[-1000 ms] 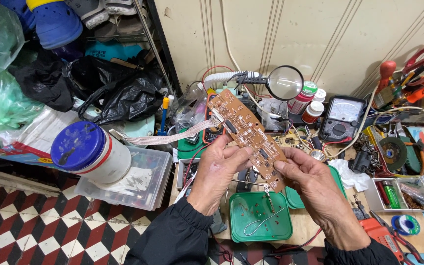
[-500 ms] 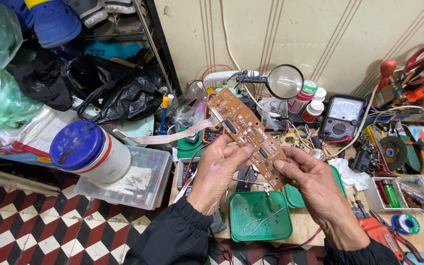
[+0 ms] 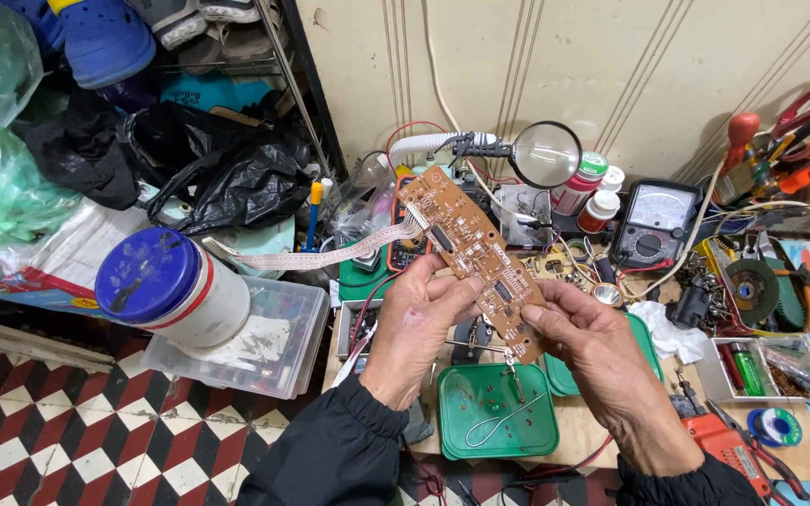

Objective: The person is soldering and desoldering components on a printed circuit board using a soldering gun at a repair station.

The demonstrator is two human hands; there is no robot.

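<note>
Both hands grip brown circuit board (image 3: 472, 255) above green tray (image 3: 489, 431): left hand (image 3: 414, 323) pinches its mid edge, right hand (image 3: 602, 361) clamps its lower end. Inspection appears underway; no tool in hand. White ribbon cable (image 3: 307, 258) trails from board's upper end. Magnifier (image 3: 546, 155), multimeter (image 3: 653, 220) behind board; bench crowded.

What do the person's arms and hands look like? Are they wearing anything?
Both hands are bare: no gloves, rings or watch show on the left hand or the right hand. Each arm wears a black long sleeve, the left sleeve puffy and creased, the right sleeve mostly cut off by the picture's edge.
</note>
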